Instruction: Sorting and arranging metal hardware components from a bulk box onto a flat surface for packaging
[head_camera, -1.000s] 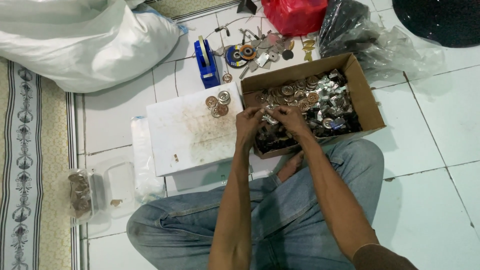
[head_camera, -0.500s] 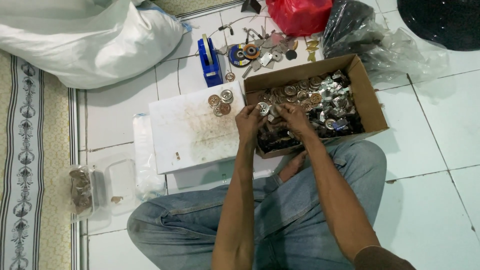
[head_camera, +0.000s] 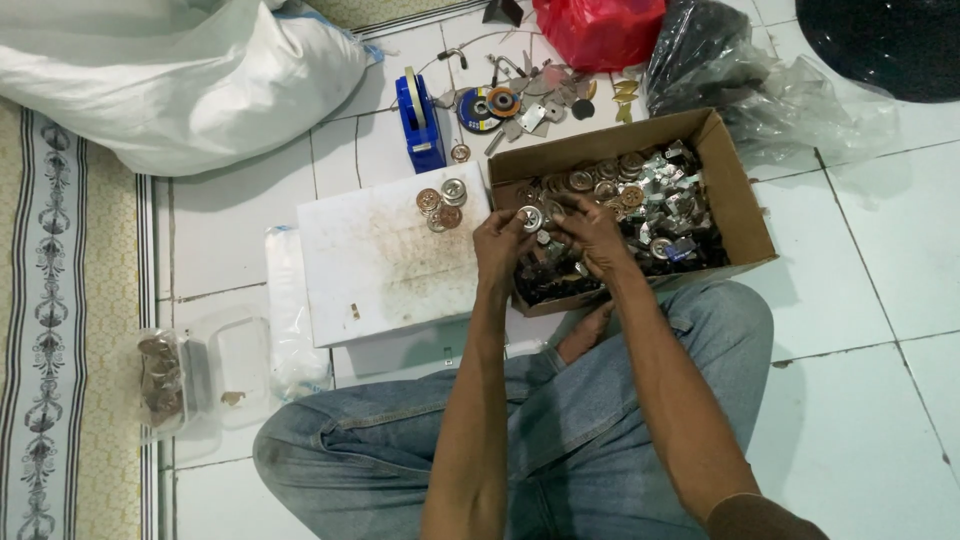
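White sack (head_camera: 170, 75) fills the 10–11 o'clock corner, lying on tiled floor (head_camera: 880, 330). Patterned rug (head_camera: 60, 330) runs down the 9 o'clock edge. Person sits cross-legged at 6 o'clock, jeans (head_camera: 520, 440) across the bottom of frame, both forearms reaching toward 12.

Cardboard box (head_camera: 735, 200) sits just right of centre, about 1 o'clock from the knees, flaps open, packed with small round metal parts and silvery bits. White board (head_camera: 380, 260) lies flat, touching the box's left side; stained surface. Black plastic bag (head_camera: 700, 50) and clear plastic (head_camera: 830, 110) at 1–2 o'clock behind the box, red bag (head_camera: 600, 30) at 12. Clear bags (head_camera: 200, 370) at 8 o'clock, one holding brownish parts.

Blue tape dispenser (head_camera: 425, 125) at 12 o'clock of the board, loose metal scraps (head_camera: 540, 100) just right of it. Small pile of round discs (head_camera: 441, 203) sits on the board's top right corner.

Left hand (head_camera: 503, 245) over the box's left edge, fingers curled, pinching a small round metal disc (head_camera: 530, 217) at its fingertips. Right hand (head_camera: 590, 235) just beside it, touching it, fingers bent in on the same disc; exact grip on that side hard to make out.
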